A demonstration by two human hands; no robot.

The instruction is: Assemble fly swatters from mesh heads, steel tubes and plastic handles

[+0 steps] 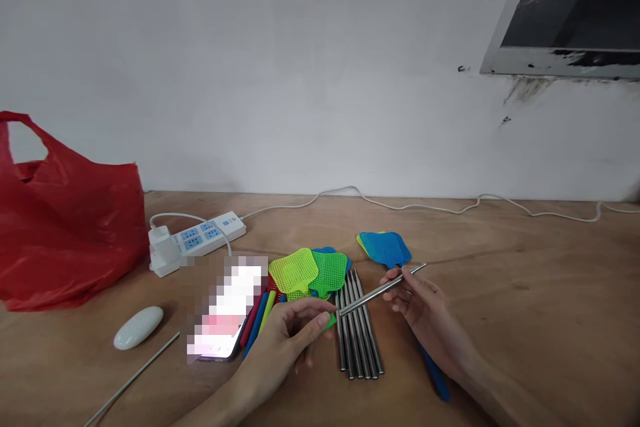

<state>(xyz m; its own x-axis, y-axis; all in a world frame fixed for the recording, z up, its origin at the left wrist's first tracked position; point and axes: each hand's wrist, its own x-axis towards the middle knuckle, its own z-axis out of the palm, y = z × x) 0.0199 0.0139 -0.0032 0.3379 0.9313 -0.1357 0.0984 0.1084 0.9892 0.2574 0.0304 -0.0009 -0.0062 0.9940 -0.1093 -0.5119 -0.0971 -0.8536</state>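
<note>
My right hand (417, 303) pinches a slim shiny metal rod (373, 297), tilted with its lower end toward my left hand. My left hand (287, 333) is closed around a green plastic piece (330, 321), mostly hidden by the fingers. The rod's lower end is beside that piece; I cannot tell whether it is inside. Below the rod lies a row of several metal rods (361, 347). Behind my left hand is a pile of mesh fly swatter heads, a yellow head (295, 270) and a green head (329, 271) on top. Blue and yellow swatter heads (385, 248) overlap behind my right hand.
Left of my left hand are coloured handles (257, 327) and a lit phone (225, 313). A white mouse (139, 327), a power strip (207, 233) and a red plastic bag (75, 233) stand farther left. A cable (400, 205) runs along the wall.
</note>
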